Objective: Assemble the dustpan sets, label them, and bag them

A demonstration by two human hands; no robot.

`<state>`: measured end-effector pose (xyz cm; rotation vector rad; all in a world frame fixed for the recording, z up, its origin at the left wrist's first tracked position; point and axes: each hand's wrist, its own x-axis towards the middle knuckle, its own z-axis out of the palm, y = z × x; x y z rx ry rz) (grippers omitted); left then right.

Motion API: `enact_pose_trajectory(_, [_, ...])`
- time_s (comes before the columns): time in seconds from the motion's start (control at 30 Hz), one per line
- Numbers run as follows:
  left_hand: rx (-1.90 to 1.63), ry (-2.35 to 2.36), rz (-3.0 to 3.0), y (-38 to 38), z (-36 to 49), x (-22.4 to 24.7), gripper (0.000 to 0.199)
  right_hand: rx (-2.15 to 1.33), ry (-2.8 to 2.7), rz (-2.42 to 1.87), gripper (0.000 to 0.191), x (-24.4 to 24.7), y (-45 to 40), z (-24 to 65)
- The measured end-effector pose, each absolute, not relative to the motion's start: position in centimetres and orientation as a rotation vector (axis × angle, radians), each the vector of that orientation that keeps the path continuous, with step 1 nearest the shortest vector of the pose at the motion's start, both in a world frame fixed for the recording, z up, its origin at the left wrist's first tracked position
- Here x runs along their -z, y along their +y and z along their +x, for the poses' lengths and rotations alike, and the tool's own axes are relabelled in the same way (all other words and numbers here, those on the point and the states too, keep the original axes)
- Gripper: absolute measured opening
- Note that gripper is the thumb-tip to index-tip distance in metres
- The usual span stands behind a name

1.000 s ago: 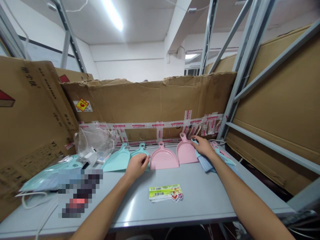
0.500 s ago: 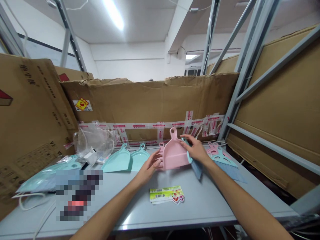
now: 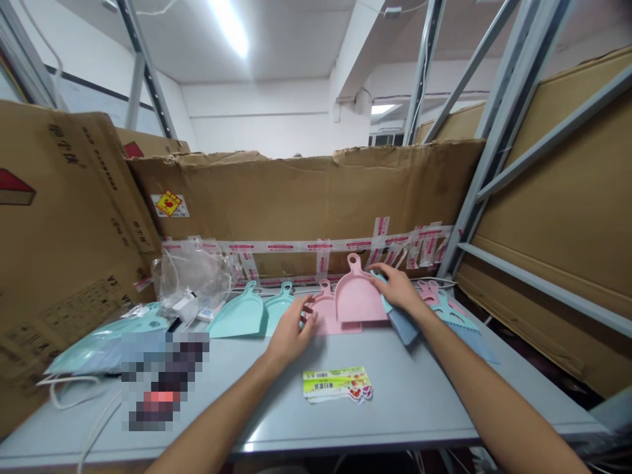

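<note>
In my right hand [image 3: 401, 289] is a light blue hand brush [image 3: 402, 324], its blue bristles hanging downward. A pink dustpan [image 3: 359, 299] stands tilted up against that hand's left side; whether the fingers grip it too is hidden. My left hand [image 3: 295, 328] holds nothing, its fingers curved and apart. It is beside a second pink dustpan [image 3: 326, 319], which lies partly behind the first. Left of that hand are two mint green dustpans, one [image 3: 239, 313] overlapping the other [image 3: 277, 308].
Printed cards [image 3: 336, 384] lie on the grey table [image 3: 395, 411] in front of me. More brushes [image 3: 457, 322] are at the right, bagged mint items [image 3: 106, 339] at the left, near a clear plastic bag [image 3: 195, 273]. Cardboard [image 3: 296, 201] walls the back.
My left hand has come away from the front pink dustpan and sits further left of it. That dustpan has risen slightly and shifted right along with my right hand and the brush.
</note>
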<state>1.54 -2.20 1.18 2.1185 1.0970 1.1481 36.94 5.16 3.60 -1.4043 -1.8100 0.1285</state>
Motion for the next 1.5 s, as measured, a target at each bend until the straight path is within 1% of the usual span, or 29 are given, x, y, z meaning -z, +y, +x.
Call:
enact_pose_trajectory(0.07, [-1.169,1.193,2.408,-1.9,0.0,-2.5,0.039,-0.078,-1.819,-1.540,0.031,-3.5,6.3,39.7])
enact_pose_trajectory(0.13, [-1.110,1.330,2.639,-1.1,-2.2,-3.8,0.031,-0.031,-1.855,-1.628,0.029,-3.0,7.1,41.9])
enact_pose_trajectory(0.2, [-1.068,1.626,2.700,0.0,-4.9,-4.9,0.031,-0.003,-1.890,-1.692,0.029,-2.3,7.6,43.4])
enact_pose_trajectory(0.27, [-0.978,2.052,2.599,1.1,-7.7,-5.4,0.036,-0.006,-1.925,-1.743,0.029,-1.5,7.8,43.9])
enact_pose_trajectory(0.33, [-0.742,2.353,2.340,1.9,-10.1,-5.6,0.044,-0.033,-1.958,-1.772,0.030,-0.9,7.7,43.9])
enact_pose_trajectory(0.4, [-0.506,2.433,2.082,2.3,-11.5,-5.4,0.064,-0.075,-1.980,-1.788,0.029,-0.4,7.5,43.4])
enact_pose_trajectory(0.47, [-0.366,2.361,2.014,2.4,-12.0,-5.1,0.074,-0.131,-1.996,-1.807,0.030,-0.2,7.2,43.0])
enact_pose_trajectory(0.53, [-0.319,2.252,2.058,2.2,-11.7,-4.7,0.074,-0.174,-2.006,-1.829,0.031,-0.2,6.9,42.7])
enact_pose_trajectory(0.6, [-0.328,2.180,2.106,2.0,-11.1,-4.5,0.071,-0.128,-2.001,-1.824,0.032,-0.3,6.8,42.5])
enact_pose_trajectory(0.67, [-0.346,2.148,2.164,1.8,-10.4,-4.2,0.062,0.017,-1.972,-1.779,0.031,-0.5,6.7,42.3])
enact_pose_trajectory(0.73, [-0.343,2.125,2.220,1.7,-9.7,-4.0,0.047,0.156,-1.933,-1.706,0.031,-0.8,6.6,41.8])
enact_pose_trajectory(0.8, [-0.350,2.115,2.267,1.5,-9.0,-3.9,0.036,0.210,-1.918,-1.605,0.034,-1.1,6.1,40.7])
enact_pose_trajectory(0.93, [-0.533,2.037,2.414,0.4,-6.1,-3.7,0.033,0.173,-1.989,-1.318,0.045,-2.0,3.9,36.4])
enact_pose_trajectory(1.0, [-0.592,1.868,2.540,-0.6,-3.8,-3.3,0.034,0.140,-2.103,-1.169,0.054,-2.4,2.3,33.5])
enact_pose_trajectory(1.07, [-0.585,1.712,2.644,-1.6,-1.5,-2.5,0.030,0.130,-2.260,-1.014,0.064,-2.4,0.9,30.8])
enact_pose_trajectory(1.17, [-0.649,1.343,2.966,-2.8,1.2,-0.9,0.022,0.197,-2.470,-0.816,0.071,-2.0,-0.5,27.7])
enact_pose_trajectory(1.23, [-0.711,1.189,3.106,-3.1,2.0,0.0,0.021,0.240,-2.540,-0.739,0.066,-1.5,-0.8,26.6])
enact_pose_trajectory(1.37, [-0.854,1.047,3.150,-2.8,1.7,0.2,0.025,0.287,-2.517,-0.739,0.043,-1.0,-0.4,26.6])
enact_pose_trajectory(1.43, [-0.953,1.048,3.070,-2.3,0.8,-0.5,0.027,0.307,-2.477,-0.772,0.040,-1.1,0.0,27.2])
enact_pose_trajectory(1.5, [-1.117,1.119,2.943,-1.6,-0.2,-1.2,0.024,0.312,-2.435,-0.807,0.041,-1.4,0.3,28.1])
